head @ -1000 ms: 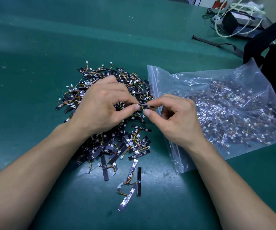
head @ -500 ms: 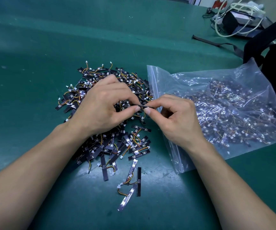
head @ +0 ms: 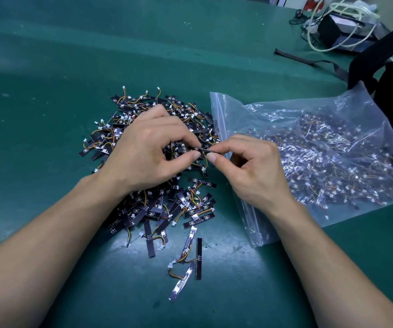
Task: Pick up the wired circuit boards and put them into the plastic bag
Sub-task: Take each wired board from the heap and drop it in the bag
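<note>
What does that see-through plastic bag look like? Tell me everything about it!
The plastic bag is clear, thin and crinkly, with shiny creases. A zip strip runs along its left edge, facing the loose pile. It lies flat on the green table and holds lots of little wired circuit boards with white plugs. The right hand and wrist are over the zip edge. Whether they touch it, or whether the mouth is open, I cannot tell.
</note>
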`<state>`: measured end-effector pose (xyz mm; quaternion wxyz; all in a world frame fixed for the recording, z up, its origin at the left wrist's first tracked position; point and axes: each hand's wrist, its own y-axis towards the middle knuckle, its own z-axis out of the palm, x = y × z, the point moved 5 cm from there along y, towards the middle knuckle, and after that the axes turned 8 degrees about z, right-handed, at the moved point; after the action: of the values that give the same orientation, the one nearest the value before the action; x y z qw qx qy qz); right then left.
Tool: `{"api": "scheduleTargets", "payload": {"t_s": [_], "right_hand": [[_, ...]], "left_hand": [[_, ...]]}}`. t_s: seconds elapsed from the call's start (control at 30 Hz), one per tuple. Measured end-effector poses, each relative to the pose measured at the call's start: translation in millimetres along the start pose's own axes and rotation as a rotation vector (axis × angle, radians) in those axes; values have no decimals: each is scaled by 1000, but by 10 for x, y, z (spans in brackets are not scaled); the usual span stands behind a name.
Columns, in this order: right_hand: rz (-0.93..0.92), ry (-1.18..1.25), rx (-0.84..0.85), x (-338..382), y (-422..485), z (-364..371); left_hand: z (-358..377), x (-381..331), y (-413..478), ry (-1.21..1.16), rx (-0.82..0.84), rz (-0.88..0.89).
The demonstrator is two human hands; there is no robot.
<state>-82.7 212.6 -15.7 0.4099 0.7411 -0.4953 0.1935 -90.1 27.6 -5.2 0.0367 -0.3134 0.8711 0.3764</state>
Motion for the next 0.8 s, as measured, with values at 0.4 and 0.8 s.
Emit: {"api": "scheduleTargets", "payload": {"t_s": [0.4,0.8], "right_hand": [[29,-12,6,19,-13,9],[8,-16,32,6,-6,15]], "left_hand": [[-11,-8,-7,-3,-13,5],[43,-6,-3,-31,47,-11]]}}
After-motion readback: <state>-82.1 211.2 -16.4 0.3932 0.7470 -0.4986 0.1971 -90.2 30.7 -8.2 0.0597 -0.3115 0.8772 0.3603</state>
